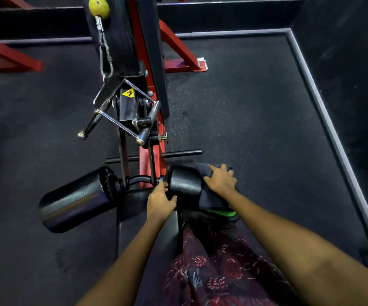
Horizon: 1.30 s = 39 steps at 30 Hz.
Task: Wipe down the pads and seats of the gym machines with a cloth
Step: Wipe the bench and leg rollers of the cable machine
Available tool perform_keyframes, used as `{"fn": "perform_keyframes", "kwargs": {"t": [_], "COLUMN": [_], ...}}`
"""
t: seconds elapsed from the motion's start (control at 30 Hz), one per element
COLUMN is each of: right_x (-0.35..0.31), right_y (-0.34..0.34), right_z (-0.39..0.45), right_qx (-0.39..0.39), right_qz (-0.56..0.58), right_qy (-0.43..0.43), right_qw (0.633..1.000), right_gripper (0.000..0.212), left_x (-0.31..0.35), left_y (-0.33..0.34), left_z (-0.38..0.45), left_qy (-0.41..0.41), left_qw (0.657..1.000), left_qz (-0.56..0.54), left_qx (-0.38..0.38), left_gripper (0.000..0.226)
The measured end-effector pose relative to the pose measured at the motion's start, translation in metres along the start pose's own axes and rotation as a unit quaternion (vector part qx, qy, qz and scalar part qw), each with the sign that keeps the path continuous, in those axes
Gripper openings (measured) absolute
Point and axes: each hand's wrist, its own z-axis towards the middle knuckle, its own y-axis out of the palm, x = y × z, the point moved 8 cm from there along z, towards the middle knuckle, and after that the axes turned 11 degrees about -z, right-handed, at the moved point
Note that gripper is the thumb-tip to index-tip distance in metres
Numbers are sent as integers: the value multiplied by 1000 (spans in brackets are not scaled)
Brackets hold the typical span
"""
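Observation:
Two black roller pads stick out from the machine's post: the left roller pad (77,200) and the right roller pad (184,180). My left hand (161,200) grips the inner end of the right roller pad, thumb on its near face. My right hand (221,180) presses a dark cloth (202,168) over the pad's outer end, fingers spread. The cloth drapes down the pad's right side. Part of a black seat (134,203) shows between the pads.
A chrome V-shaped cable handle (121,111) hangs from a chain (104,51) on the red and black frame (154,89). A black foot bar (183,153) crosses the base. A grey kerb (324,111) borders the rubber floor on the right. My patterned clothing (214,266) fills the bottom.

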Motion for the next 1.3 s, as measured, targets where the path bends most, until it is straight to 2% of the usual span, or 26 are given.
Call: {"fn": "perform_keyframes", "kwargs": {"t": [0.17, 0.33, 0.4, 0.47, 0.57, 0.67, 0.73, 0.87, 1.0, 1.07, 1.2, 1.3], "right_x": [-54, -29, 0, 24, 29, 9, -19, -74, -61, -24, 51, 45], "right_y": [5, 27, 29, 23, 12, 1, -3, 3, 14, 14, 10, 4], "right_z": [-23, -50, -45, -33, -9, 7, 8, -12, -27, -17, 10, 15], "right_qx": [33, 68, 70, 65, 34, -2, -7, 23, 45, 52, 11, -7], "right_qz": [-32, -109, -93, -35, 26, 34, 5, -32, -68, -59, 60, 42], "right_qy": [-96, -209, -173, -98, -4, 52, 34, -101, -189, -147, 25, 38], "right_qw": [994, 970, 978, 992, 999, 998, 999, 994, 979, 986, 998, 998], "right_gripper": [63, 73, 72, 67, 59, 47, 46, 60, 68, 66, 57, 53], "left_x": [-13, -22, -18, -6, 19, 38, 42, 38, 30, 29, 28, 23], "left_y": [1, -5, -8, -10, -17, -14, -6, -1, -2, 3, 7, 5], "left_z": [-1, 11, 19, 26, 36, 46, 49, 52, 50, 47, 41, 39], "left_qy": [-26, -79, -95, -89, -58, -38, -41, -55, -73, -69, -55, -48], "left_qw": [998, 994, 988, 979, 979, 986, 988, 991, 989, 985, 982, 985], "left_qz": [49, 44, 82, 144, 182, 155, 132, 87, 87, 126, 157, 140], "left_qx": [-16, -63, -95, -116, -74, -45, -64, -87, -94, -98, -94, -89], "left_gripper": [34, 23, 24, 34, 37, 35, 40, 42, 47, 53, 51, 47]}}
